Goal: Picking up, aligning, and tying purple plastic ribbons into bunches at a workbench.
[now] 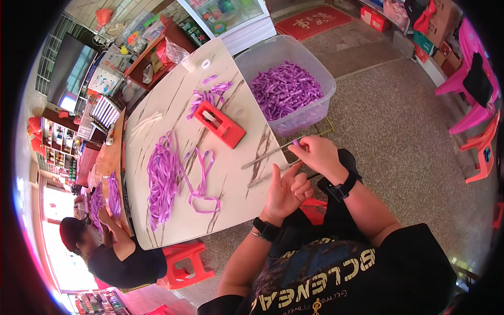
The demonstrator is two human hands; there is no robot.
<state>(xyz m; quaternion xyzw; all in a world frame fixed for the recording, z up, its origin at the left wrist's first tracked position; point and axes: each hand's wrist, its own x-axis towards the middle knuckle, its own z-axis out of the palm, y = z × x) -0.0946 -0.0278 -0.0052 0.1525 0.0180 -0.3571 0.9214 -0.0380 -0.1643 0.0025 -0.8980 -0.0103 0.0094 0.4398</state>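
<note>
At the table's right edge, two thin metal rods (265, 157) stick out over the marbled table top (236, 197). My right hand (317, 155) is closed in a pinch by the upper rod, with a bit of purple ribbon (295, 142) showing at its fingertips. Just below, my left hand (287, 191) has its thumb spread upward and index finger stretched toward the right hand, its other fingers curled; I see nothing held in it. A red tape dispenser (220, 124) sits farther in on the table. Left of it lie a heap of long purple ribbons (163, 181) and a loose looped strand (202, 191).
A clear plastic tub (328, 86) full of short purple ribbon pieces stands beyond the table's right edge. Small purple pieces (207, 97) and pale sticks (147, 123) lie on the table. Another person (118, 252) handles purple ribbons at the left, near a red stool (186, 265).
</note>
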